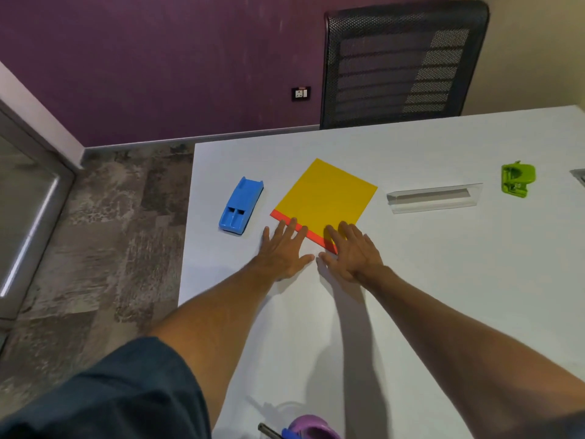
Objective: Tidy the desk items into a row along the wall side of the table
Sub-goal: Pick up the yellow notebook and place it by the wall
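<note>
A yellow pad with an orange-red near edge lies turned at an angle on the white table. My left hand lies flat with straight fingers, its fingertips on the pad's orange edge. My right hand is flat too, fingers resting on the pad's near right corner. Left of the pad sits a blue whiteboard eraser. A clear acrylic holder lies right of the pad, and a green hole punch stands further right.
A black mesh chair stands behind the table's far edge against the purple wall. A purple object and a dark pen tip show at the near edge. The table's left edge drops to the floor.
</note>
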{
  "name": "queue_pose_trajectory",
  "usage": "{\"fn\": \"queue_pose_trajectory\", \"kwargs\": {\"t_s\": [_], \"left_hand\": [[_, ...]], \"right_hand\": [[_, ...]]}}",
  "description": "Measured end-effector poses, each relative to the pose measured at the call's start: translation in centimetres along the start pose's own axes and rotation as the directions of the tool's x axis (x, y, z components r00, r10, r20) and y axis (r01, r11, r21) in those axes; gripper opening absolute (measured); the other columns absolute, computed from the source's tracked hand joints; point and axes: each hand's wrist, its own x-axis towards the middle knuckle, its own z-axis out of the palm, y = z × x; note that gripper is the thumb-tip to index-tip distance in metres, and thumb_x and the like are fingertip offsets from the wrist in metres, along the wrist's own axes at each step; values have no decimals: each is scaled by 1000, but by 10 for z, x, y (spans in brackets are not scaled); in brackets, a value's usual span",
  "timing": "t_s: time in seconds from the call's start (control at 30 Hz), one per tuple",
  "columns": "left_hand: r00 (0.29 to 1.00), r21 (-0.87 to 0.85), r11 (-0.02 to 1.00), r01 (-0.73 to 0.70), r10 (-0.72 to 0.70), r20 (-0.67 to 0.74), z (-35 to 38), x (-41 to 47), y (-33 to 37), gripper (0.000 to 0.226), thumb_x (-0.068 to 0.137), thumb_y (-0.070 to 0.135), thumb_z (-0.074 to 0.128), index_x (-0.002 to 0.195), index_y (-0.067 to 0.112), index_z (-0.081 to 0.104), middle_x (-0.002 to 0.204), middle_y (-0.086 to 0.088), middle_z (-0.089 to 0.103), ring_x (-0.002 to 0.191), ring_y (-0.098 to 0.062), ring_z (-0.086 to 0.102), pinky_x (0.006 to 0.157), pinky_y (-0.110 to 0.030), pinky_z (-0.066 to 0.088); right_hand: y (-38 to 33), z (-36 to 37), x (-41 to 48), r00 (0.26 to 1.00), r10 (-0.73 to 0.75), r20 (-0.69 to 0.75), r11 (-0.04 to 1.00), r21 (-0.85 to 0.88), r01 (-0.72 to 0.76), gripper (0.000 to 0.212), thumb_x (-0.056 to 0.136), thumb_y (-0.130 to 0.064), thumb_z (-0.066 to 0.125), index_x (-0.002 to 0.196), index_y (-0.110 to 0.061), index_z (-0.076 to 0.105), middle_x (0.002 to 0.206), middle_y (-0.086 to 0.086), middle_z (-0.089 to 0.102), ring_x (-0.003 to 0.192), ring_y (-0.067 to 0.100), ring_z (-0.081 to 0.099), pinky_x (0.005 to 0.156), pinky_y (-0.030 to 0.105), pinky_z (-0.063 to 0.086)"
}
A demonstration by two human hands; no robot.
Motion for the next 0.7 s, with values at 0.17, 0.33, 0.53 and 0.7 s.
{"fn": "queue_pose_trajectory", "kwargs": {"t_s": [0.17,0.33,0.53,0.7], "left_hand": [[1000,95,995,0,-2,20,5,-7,12,79,97,60,26,154,17,-7,161,-12,-14,149,-28,-8,118,-54,-2],[993,243,966,-87,104,-56,5,-25,22,70,98,57,28,152,13,16,157,-15,19,146,-29,16,117,-57,1],[945,269,937,-222,275,-178,-15,-19,12,48,100,49,33,135,18,43,135,-5,48,127,-23,41,116,-43,13],[993,-7,1000,23,-23,-117,-22,2,3,69,97,51,40,150,11,21,159,-17,14,146,-32,14,119,-45,10]], "right_hand": [[5,6,-10,998,14,55,999,46,-17,60,96,-53,37,148,-25,26,158,8,17,145,31,18,111,48,32],[12,5,-28,998,-46,-31,998,39,47,42,93,-53,41,121,-23,49,129,7,44,117,28,43,94,39,43],[25,-4,-38,998,-44,-51,999,-12,43,42,93,-54,42,118,-25,58,122,7,53,114,26,47,93,37,42],[21,-11,-20,988,155,4,949,278,-150,66,90,-50,55,144,-17,36,141,18,37,132,37,33,102,47,38]]}}
